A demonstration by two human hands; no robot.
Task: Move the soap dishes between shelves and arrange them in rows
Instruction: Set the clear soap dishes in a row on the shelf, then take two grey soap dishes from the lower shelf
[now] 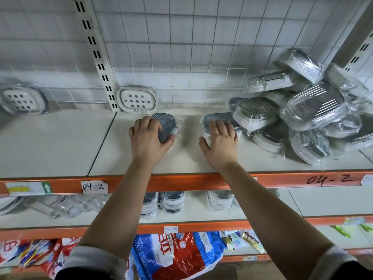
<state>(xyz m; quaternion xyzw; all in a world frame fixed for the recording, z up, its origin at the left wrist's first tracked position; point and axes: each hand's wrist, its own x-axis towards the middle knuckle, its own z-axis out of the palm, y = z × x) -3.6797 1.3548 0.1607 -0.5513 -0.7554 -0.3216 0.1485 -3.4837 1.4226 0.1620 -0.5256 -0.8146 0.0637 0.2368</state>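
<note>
Gripping one grey-lidded soap dish [166, 126], left hand [150, 138] curls round it, mid upper shelf [60, 142]. Right hand [221, 141] lies flat, fingers spread, on second dish [217, 118], touching heap [306, 112] of roughly ten wrapped dishes. Two white perforated dishes [137, 100] lean on back grid [201, 57]. Bare shelf between hands, leftward, forward to orange edge [181, 181].

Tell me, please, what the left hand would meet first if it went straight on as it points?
Probably the white holed dish leaning on the back grid; the left hand, gripping a grey dish, points about at it, though depth is unclear.
</note>
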